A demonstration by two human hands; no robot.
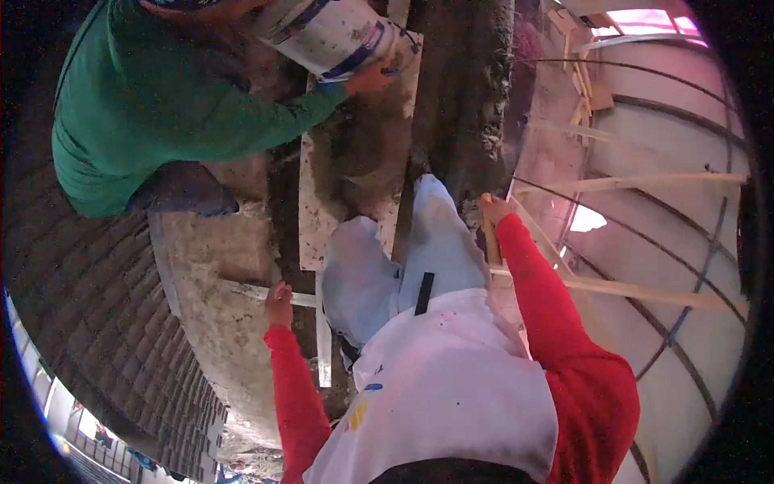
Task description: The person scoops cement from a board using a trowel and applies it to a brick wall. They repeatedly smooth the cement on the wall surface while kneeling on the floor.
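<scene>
My left hand (279,306) is out at my left side, fingers curled, in front of a pale wooden strip (244,289). Whether it grips anything is hidden. On the other side, my right hand (495,208) is closed over the top of a wooden post (489,244). Between my legs and ahead lies a long, mud-stained board (315,230). At its far end a person in a green long-sleeved top (185,113) bends over a dirty white bucket (334,36), one hand (371,81) at the bucket's lower edge.
Dark overlapping roof tiles (121,339) slope away at left beside a rough concrete ledge (214,250). At right, wooden battens (637,181) and dark bars cross a pale sheet (669,137). A rough wall edge (496,105) runs forward. Another light strip (324,347) lies by my left leg.
</scene>
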